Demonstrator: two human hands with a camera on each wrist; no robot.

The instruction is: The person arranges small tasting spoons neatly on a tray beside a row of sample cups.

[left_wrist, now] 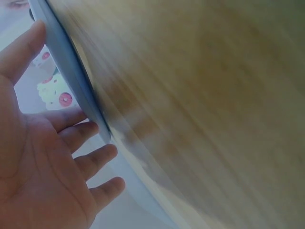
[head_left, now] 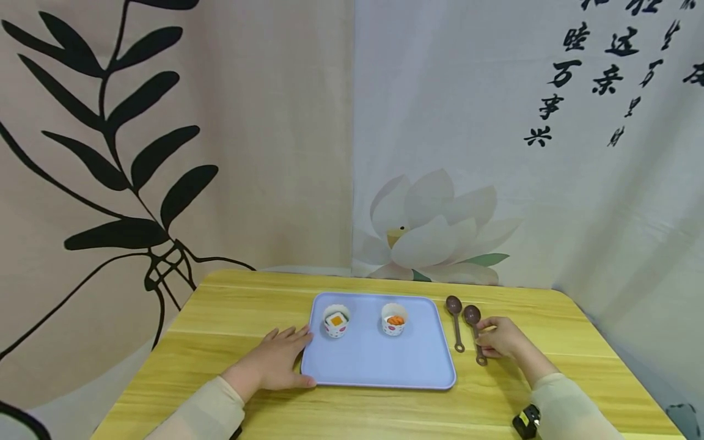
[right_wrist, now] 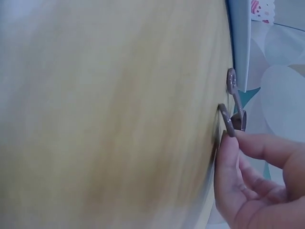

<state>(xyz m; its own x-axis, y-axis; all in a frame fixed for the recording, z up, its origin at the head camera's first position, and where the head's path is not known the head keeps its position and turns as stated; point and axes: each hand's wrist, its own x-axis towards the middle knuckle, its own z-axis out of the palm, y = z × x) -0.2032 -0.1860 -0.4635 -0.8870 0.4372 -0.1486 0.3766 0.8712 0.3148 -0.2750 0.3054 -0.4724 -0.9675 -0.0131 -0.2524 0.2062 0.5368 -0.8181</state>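
Note:
A light blue tray [head_left: 379, 366] lies on the wooden table, and my left hand [head_left: 277, 360] is spread at its left edge. In the left wrist view, the thumb and some fingers touch the tray's rim [left_wrist: 71, 71], fingers nearly straight. To the tray's right lie two brown spoons with round bowls and ringed handle ends. My right hand [head_left: 503, 337] pinches the handle of the right spoon [head_left: 473, 315] between thumb and fingers. The left spoon [head_left: 455, 319] lies beside it, untouched. In the right wrist view, the pinched handle's ring end [right_wrist: 225, 118] shows just beyond the fingertips.
Two small patterned paper cups stand on the tray. The left cup [head_left: 336, 332] holds a white square piece with an orange-yellow middle; the right cup [head_left: 393, 330] holds orange pieces. A printed curtain [head_left: 286, 153] hangs behind the table [head_left: 236, 318].

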